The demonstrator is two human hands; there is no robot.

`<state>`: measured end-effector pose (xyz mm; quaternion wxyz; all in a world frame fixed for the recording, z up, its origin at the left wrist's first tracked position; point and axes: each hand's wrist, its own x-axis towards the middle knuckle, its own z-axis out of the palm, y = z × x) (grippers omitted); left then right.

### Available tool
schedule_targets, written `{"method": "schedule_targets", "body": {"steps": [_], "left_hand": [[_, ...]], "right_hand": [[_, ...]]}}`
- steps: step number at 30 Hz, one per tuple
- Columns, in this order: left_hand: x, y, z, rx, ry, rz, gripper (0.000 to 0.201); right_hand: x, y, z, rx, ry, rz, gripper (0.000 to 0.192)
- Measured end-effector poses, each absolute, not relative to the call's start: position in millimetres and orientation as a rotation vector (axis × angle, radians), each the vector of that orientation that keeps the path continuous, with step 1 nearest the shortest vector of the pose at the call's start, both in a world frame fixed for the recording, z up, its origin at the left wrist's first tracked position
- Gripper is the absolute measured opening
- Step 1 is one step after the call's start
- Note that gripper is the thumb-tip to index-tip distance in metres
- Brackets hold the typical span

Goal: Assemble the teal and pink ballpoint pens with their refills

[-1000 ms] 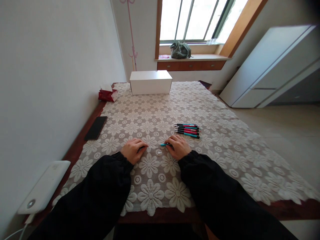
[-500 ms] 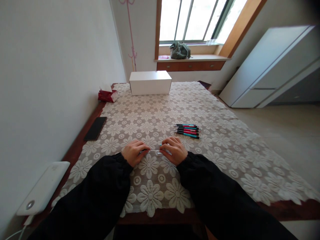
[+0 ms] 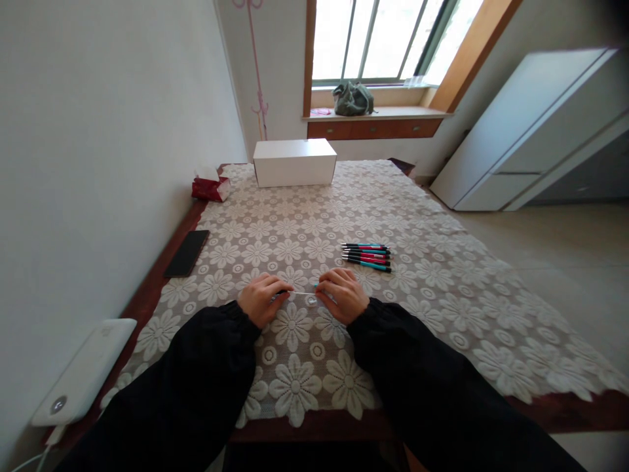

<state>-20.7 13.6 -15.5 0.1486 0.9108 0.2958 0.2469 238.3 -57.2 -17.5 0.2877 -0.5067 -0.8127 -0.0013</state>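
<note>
- I am watching both hands resting low on the lace tablecloth [image 3: 422,216] of the desk [image 3: 147,298], close to the near edge, with black sleeves covering the arms.
- The left hand [image 3: 261,300] is lying with its fingers curled together, pinching one end of a thin pale refill [image 3: 301,293].
- The right hand [image 3: 344,295] is also lying with fingers curled together, closing on a teal pen barrel [image 3: 317,287]; only a small tip of it is showing beside the fingers.
- The refill is running between the two hands, nearly level, just above the cloth; whether its right end is sitting inside the barrel, I cannot tell.
- A row of pens [image 3: 367,254], teal and pink with black ends, is lying side by side on the cloth just behind the right hand, not touching it.
- A black phone [image 3: 187,252] is lying at the left edge of the desk, well apart from the left hand.
- A white box [image 3: 295,162] is standing at the far end of the desk, with a red tissue pack [image 3: 210,187] beside it on the left.
- A white device [image 3: 83,373] is sitting near the left corner of the desk by the wall.
- A dark green bag [image 3: 352,99] is lying on the window sill [image 3: 407,113] behind the desk.
</note>
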Motion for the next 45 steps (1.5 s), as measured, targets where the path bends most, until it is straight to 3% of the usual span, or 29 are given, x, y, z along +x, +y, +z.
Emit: {"method": "schedule_targets", "body": {"steps": [8, 17, 24, 31, 37, 45], "left_hand": [[-30.0, 25.2, -14.6, 2.619, 1.149, 0.677, 0.013], [-28.2, 23.3, -13.9, 2.619, 1.036, 0.670, 0.012], [-26.7, 18.4, -4.5, 2.617, 1.160, 0.597, 0.030], [-27.1, 19.8, -5.8, 2.600, 1.237, 0.627, 0.011], [-24.2, 15.6, -4.6, 2.550, 0.978, 0.879, 0.015], [-20.8, 6.5, -1.9, 2.556, 0.720, 0.860, 0.016]], "right_hand": [[246.9, -54.2, -17.5, -1.499, -2.117, -0.050, 0.011], [247.4, -54.6, -18.1, -1.525, -2.167, -0.029, 0.007], [247.9, -54.1, -17.5, -1.530, -2.175, -0.048, 0.007], [249.0, -53.8, -18.0, -1.508, -2.178, -0.065, 0.005], [247.4, -55.3, -15.0, -1.399, -2.113, -0.113, 0.006], [244.7, -54.8, -16.3, -1.290, -2.114, -0.100, 0.009]]}}
